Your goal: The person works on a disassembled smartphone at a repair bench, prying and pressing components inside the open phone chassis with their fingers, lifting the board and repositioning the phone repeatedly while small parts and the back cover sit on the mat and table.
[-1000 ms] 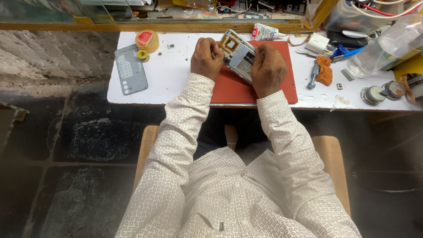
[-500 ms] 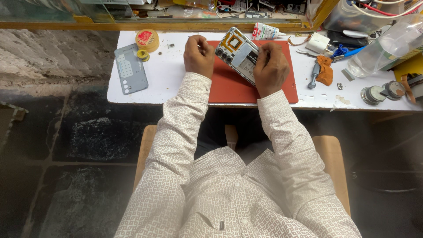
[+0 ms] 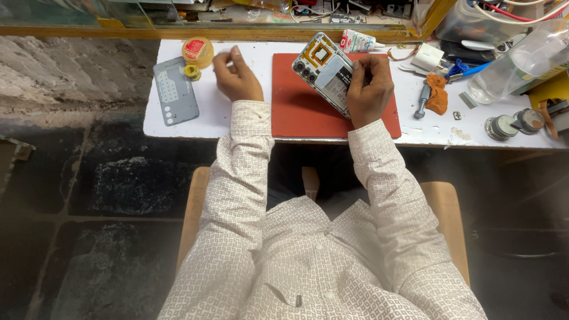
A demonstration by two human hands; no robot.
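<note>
Change since earlier: the left hand (image 3: 237, 77) has left the opened smartphone (image 3: 326, 71) and moved out to the left, off the red mat (image 3: 296, 106) and over the bare white surface (image 3: 267, 59); half a second ago it lay at the mat's left edge, and a second ago it was on the phone together with the right hand.
Right hand: the right hand (image 3: 368, 89) alone holds the phone now, its fingers (image 3: 358, 70) closed round the lower end.
Left hand fingers: curled with the tips pinched together; whether they grip something small cannot be told.
Phone position: back cover off, tilted, camera end up and to the left, raised over the upper part of the mat; it has swung a little further upright than before.
Phones: one.
Back covers: one grey back cover (image 3: 175, 90), lying flat at the left end of the surface, unmoved.
Tape rolls: two, a large yellow roll (image 3: 198, 51) and a small yellow roll (image 3: 192, 71) just beside the cover.
Glue tubes: one white tube (image 3: 360, 41) beyond the phone.
Screwdrivers: one screwdriver (image 3: 422, 99) right of the mat, touching one orange cloth (image 3: 438, 96).
Round metal pieces: two (image 3: 514, 123) near the right edge.
Bottles: one clear bottle (image 3: 515, 62) lying at the far right.
</note>
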